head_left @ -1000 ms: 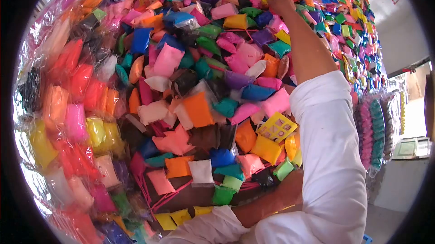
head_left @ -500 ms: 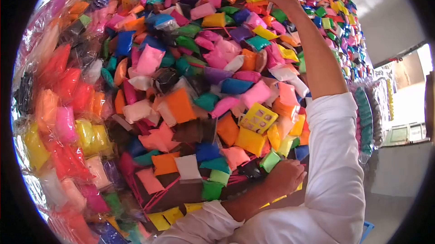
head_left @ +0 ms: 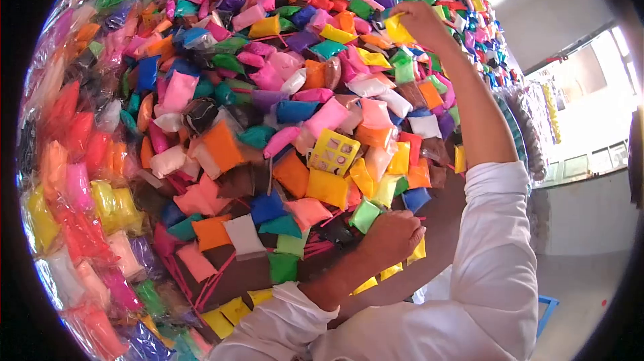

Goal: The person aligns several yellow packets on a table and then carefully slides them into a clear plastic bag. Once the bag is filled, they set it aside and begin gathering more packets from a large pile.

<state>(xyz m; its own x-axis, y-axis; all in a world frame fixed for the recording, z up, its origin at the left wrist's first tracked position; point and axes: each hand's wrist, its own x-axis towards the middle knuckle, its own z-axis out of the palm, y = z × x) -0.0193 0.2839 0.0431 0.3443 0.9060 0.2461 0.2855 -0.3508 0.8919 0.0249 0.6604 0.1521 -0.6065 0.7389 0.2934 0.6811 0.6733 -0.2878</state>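
Observation:
My right hand [head_left: 424, 24] is stretched out over the far part of the pile, its fingers pinched on a small yellow packet [head_left: 398, 29]. Close to the table's near edge, my left hand [head_left: 394, 235] is curled, and whatever its fingers hold is hidden. Right beside that hand are a yellow packet [head_left: 417, 251] and a light green packet [head_left: 365, 215]. A printed yellow card [head_left: 333, 151] lies in the pile between my hands, just above a plump yellow packet [head_left: 327, 188].
Soft packets in many colours cover the table. Clear bags of packets [head_left: 121, 205] are heaped along the left. Pink sticks [head_left: 211, 287] lie near the front, and several yellow packets [head_left: 228, 314] line the brown table edge. A blue frame [head_left: 547, 314] stands at lower right.
My right hand has closed on a yellow packet and lifted it back from the far pile. My left hand stays curled by the near edge. The whole view has shifted slightly.

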